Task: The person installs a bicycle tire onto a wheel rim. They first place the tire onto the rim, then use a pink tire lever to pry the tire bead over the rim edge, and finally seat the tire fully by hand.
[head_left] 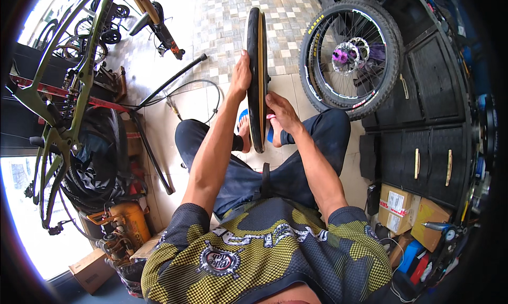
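A bicycle wheel [256, 65] stands upright between my knees, seen nearly edge-on. Black tire shows along its left side and a tan band runs down the right. My left hand [242, 75] presses against the wheel's left side, thumb pointing up, its other fingers partly hidden. Lower down on the opposite side, my right hand [283, 113] grips the wheel's edge with bent fingers. Much of the rim and the spokes cannot be seen from this angle.
Two knobby-tired wheels [389, 44] with a purple hub lean by black cabinets [434, 150] on the right. A green bike frame [66, 105] hangs in a stand with black legs [153, 153] at left. An orange compressor [132, 223] and cardboard boxes [394, 206] lie lower down.
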